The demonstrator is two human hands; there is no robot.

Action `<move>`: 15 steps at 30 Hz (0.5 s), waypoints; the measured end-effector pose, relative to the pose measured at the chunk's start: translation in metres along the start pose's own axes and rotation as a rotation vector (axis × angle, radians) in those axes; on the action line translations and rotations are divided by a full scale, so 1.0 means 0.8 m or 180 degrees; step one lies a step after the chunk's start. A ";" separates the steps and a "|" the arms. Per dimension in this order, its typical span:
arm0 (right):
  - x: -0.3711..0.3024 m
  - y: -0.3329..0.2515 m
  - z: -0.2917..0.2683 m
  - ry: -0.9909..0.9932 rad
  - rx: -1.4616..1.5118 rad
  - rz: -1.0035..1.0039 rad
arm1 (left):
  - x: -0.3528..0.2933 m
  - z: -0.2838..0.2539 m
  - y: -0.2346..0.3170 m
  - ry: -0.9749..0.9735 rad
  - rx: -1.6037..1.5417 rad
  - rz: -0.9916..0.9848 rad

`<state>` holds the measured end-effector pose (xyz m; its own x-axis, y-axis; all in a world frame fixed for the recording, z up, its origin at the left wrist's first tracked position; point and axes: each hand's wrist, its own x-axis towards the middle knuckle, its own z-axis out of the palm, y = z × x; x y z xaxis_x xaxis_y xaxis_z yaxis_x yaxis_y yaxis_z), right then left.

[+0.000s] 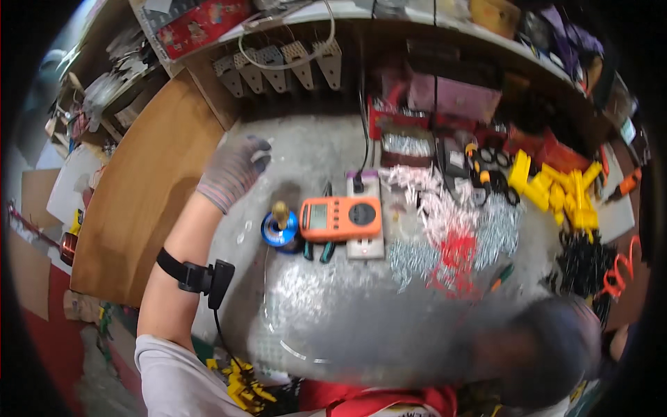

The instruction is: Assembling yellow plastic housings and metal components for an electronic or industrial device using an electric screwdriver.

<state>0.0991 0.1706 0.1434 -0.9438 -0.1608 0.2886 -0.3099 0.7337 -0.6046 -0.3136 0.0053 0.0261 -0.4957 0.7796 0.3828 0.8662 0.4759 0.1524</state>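
Note:
My left hand (235,170), in a grey striped glove, is over the back left of the grey worktop (306,142). Its fingers are loosely curved and apart, with nothing seen between them. Just to its right stand a blue round can (279,233) with a brass-coloured top and an orange multimeter (341,219) lying across a white power strip (365,249). Teal-handled pliers (326,252) stick out from under the meter. What looks like my right hand (559,344), dark and smeared by motion, is at the lower right; its fingers cannot be made out.
Piles of pale pink parts (434,198), silvery pins (411,262) and red pieces (455,254) cover the right of the worktop. Beyond lie yellow plastic parts (566,191) and black cable pieces (583,267). A curved wooden panel (142,187) flanks the left; a shelf (389,14) overhangs the back.

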 end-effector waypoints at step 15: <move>0.383 0.288 0.057 0.1530 0.1606 0.1968 | -0.297 -0.028 -0.036 0.0185 -0.0078 -0.0667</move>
<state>-0.2667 0.2604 0.0586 -0.8439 0.5363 0.0160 0.1125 0.2060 -0.9721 -0.2192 -0.2029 -0.0492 -0.6611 0.6395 0.3923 0.7463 0.6145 0.2559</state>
